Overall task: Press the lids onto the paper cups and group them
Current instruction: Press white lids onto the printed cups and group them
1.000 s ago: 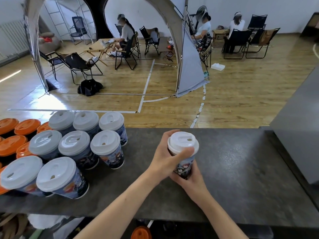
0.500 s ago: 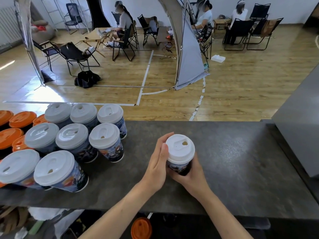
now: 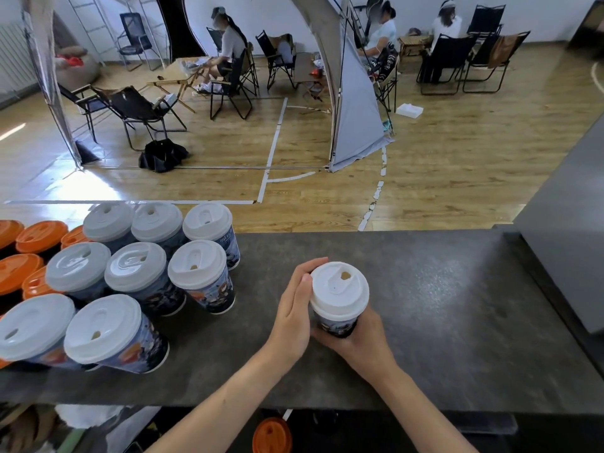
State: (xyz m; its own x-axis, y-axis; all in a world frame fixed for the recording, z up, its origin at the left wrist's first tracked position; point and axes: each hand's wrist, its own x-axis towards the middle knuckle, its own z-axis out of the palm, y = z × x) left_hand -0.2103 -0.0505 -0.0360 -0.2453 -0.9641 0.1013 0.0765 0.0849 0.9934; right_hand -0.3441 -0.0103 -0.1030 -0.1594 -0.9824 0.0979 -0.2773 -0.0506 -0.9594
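A printed paper cup (image 3: pixel 336 326) with a white lid (image 3: pixel 340 287) seated on top stands upright on the dark counter (image 3: pixel 441 305), about at its middle. My right hand (image 3: pixel 362 341) wraps round the cup's lower body from the near side. The fingers of my left hand (image 3: pixel 292 308) lie nearly straight against the cup's left side, their tips reaching the lid's far rim. To the left stands a tight group of several white-lidded cups (image 3: pixel 196 269), the nearest about a hand's width from my left hand.
Several orange-lidded cups (image 3: pixel 41 237) stand behind the white group at the far left. A grey block (image 3: pixel 568 240) bounds the counter on the right. An orange lid (image 3: pixel 272 436) lies below the counter's near edge. Beyond the counter are a wooden floor, chairs and seated people.
My left hand has come off the lid's top, where its thumb lay across, and now lies flat along the cup's side. The cup has stayed in my right hand.
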